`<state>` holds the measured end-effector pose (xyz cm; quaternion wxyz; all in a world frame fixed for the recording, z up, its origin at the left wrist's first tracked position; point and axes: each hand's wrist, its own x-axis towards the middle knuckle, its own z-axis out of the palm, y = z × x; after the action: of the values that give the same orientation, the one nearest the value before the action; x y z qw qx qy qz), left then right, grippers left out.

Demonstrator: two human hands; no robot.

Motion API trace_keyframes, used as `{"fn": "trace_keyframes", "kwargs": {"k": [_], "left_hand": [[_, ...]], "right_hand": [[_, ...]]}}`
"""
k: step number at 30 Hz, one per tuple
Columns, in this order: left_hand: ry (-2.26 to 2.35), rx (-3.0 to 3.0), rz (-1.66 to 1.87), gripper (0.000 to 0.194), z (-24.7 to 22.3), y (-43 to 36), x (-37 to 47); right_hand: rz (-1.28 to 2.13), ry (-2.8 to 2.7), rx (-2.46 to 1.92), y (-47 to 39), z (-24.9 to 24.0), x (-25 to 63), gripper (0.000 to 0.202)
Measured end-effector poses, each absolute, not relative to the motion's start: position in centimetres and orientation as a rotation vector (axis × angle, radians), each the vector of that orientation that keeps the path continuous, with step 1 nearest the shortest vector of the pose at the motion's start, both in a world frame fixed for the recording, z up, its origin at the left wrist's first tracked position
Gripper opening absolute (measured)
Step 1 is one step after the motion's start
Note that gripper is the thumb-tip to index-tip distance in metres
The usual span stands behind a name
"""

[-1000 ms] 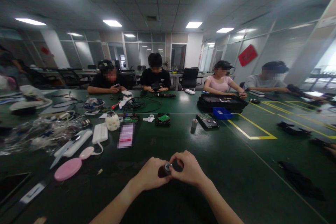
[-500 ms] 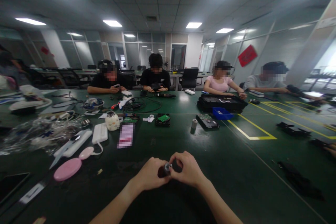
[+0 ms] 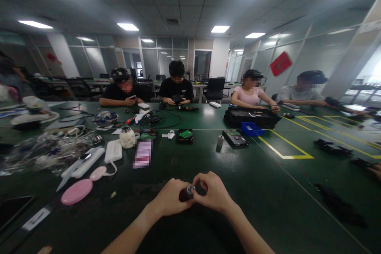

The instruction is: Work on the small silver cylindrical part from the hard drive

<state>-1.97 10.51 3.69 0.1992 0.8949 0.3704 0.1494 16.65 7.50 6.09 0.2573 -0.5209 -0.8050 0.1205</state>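
Note:
Near the table's front edge, my left hand point(image 3: 171, 198) is closed around a small metal cylinder point(image 3: 189, 190) that looks like a little motor. Its round grey end faces up towards me; the lower part is hidden by my fingers. On the right side of that end, my right hand point(image 3: 212, 192) pinches with thumb and forefinger, the other fingers curled. Whether a smaller part sits in this pinch is too small to make out. Further off stands a similar upright metal cylinder point(image 3: 220, 141), beside a hard drive point(image 3: 235, 138).
A second opened drive point(image 3: 185, 135) lies mid-table. To the left are a patterned white jug point(image 3: 127, 137), a pink round case point(image 3: 76, 191), a white power bank point(image 3: 113, 151) and crumpled plastic point(image 3: 47, 152). A blue tray point(image 3: 252, 129) and black case point(image 3: 251, 117) stand right. Several people sit opposite.

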Motion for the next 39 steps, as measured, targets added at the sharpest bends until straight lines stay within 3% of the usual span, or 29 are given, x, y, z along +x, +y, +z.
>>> {"fn": "trace_keyframes", "kwargs": {"k": [6, 14, 20, 29, 39], "left_hand": [[1.031, 2.497, 0.431, 0.016, 3.7, 10.5, -1.9], [1.019, 2.500, 0.437, 0.015, 3.5, 10.5, -2.0], [1.061, 2.500, 0.439, 0.017, 3.4, 10.4, -1.9], [1.049, 2.493, 0.469, 0.013, 3.4, 10.3, -1.9], [1.031, 2.484, 0.445, 0.018, 3.5, 10.4, -2.0]], "right_hand": [[0.321, -2.205, -1.397, 7.5, 6.0, 16.5, 0.003], [0.300, -2.195, -1.389, 7.5, 6.1, 16.5, 0.017], [0.272, -2.190, -1.352, 7.7, 5.5, 16.1, 0.010], [0.207, -2.055, -1.461, 7.5, 4.8, 15.2, 0.018], [0.357, -2.172, -1.319, 7.6, 5.5, 16.2, 0.012]]}}
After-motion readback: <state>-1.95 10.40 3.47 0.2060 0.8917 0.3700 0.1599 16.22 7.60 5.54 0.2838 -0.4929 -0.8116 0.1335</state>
